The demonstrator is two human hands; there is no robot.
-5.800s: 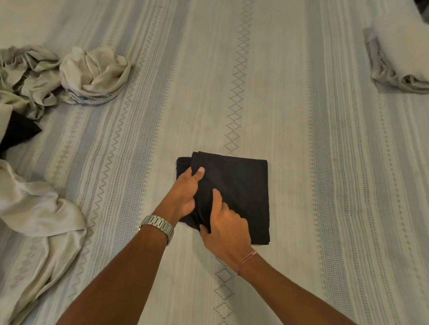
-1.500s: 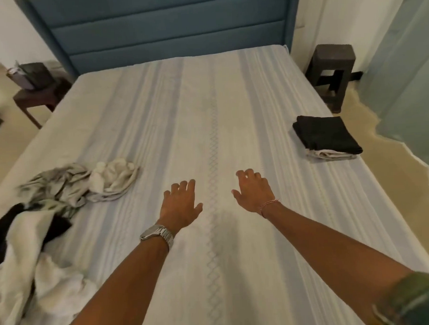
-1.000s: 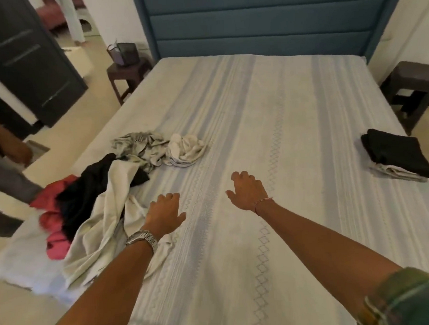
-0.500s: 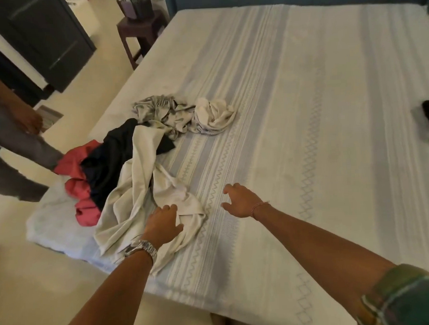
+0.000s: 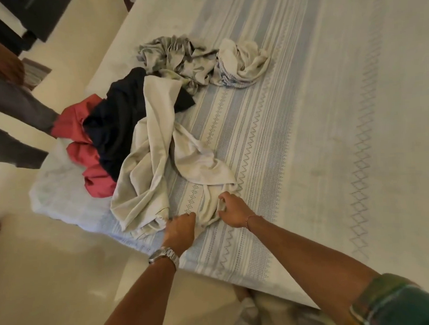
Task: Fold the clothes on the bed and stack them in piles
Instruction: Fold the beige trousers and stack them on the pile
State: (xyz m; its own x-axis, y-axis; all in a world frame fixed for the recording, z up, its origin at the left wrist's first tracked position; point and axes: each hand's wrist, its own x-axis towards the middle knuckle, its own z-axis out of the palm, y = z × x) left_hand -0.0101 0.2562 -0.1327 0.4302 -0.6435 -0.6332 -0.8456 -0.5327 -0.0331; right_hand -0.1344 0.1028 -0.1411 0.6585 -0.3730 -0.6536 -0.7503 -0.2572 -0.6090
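Striped bed (image 5: 316, 108) is bearing the unfolded pile; cream garment (image 5: 156, 150) is lying at its near-left corner, over black garment (image 5: 118, 122) and red garment (image 5: 85, 148). Left hand (image 5: 180, 229) and right hand (image 5: 232, 210) are each gripping the cream garment's near edge.

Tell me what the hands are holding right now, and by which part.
Both hands grip the cream garment at its near end: the left hand at the bunched hem, the right hand pinching a fold beside it.

five garments (image 5: 159, 150) (unfolded), two hands (image 5: 231, 212)
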